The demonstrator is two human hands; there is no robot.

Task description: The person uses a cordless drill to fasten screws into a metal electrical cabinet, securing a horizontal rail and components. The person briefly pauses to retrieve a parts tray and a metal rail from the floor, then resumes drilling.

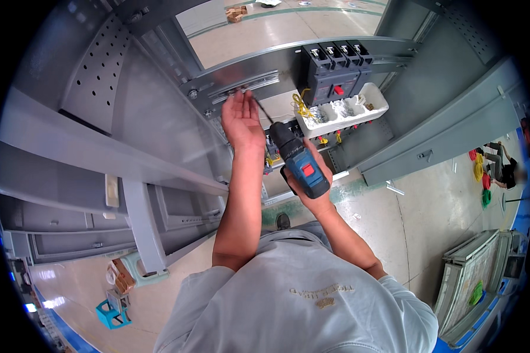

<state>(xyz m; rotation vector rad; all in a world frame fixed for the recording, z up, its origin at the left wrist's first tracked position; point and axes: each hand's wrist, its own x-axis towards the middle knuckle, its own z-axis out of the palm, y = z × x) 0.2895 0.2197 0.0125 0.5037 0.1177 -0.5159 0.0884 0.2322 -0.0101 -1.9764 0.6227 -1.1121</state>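
Observation:
My right hand (pixel 320 176) is wrapped round the handle of a blue and black cordless drill (pixel 303 162). Its long thin bit slants up and left, with the tip close to the fingers of my left hand (pixel 243 122). That hand is palm up with its fingers stretched toward a slotted metal rail (pixel 259 83) on the cabinet's crossbar. Whether a small part sits at the fingertips cannot be made out. Right of the rail, a dark grey circuit breaker (pixel 335 79) with a red switch is mounted on the crossbar.
A white foam box (pixel 341 117) with compartments of small metal parts sits below the breaker, yellow wires (pixel 302 105) at its left end. Grey cabinet panels (pixel 176 112) rise on both sides. A blue stool (pixel 112 315) stands lower left; at far right, a person (pixel 503 167) is near coloured coils.

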